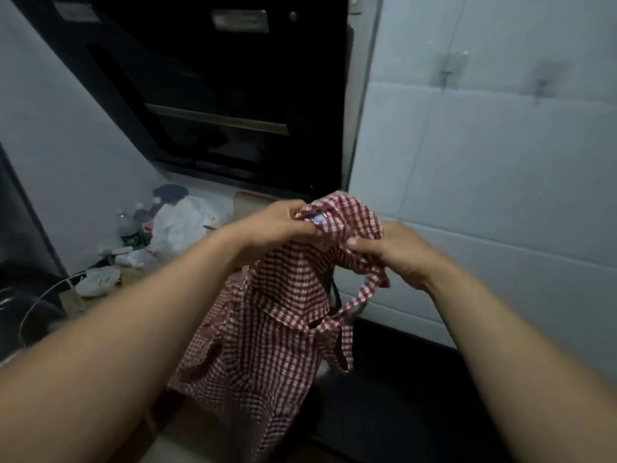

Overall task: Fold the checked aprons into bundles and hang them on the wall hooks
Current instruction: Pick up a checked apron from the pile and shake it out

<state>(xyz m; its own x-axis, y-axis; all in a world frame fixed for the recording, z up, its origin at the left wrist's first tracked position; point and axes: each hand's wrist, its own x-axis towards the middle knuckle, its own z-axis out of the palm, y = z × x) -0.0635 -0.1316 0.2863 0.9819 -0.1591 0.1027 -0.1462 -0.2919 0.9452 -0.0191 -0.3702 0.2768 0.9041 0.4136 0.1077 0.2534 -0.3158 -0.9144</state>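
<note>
As the curled fingers (295, 210) of the left hand (277, 228) and right hand (397, 253) pinch the bunched top of the one red-and-white checked cloth apron (267, 322), its skirt hangs loose in mid-air. A slack pinch could let the bunch unravel, or the dangling strap (347, 332) could snag. Two blurred wall hooks (449, 71) sit up to the right.
</note>
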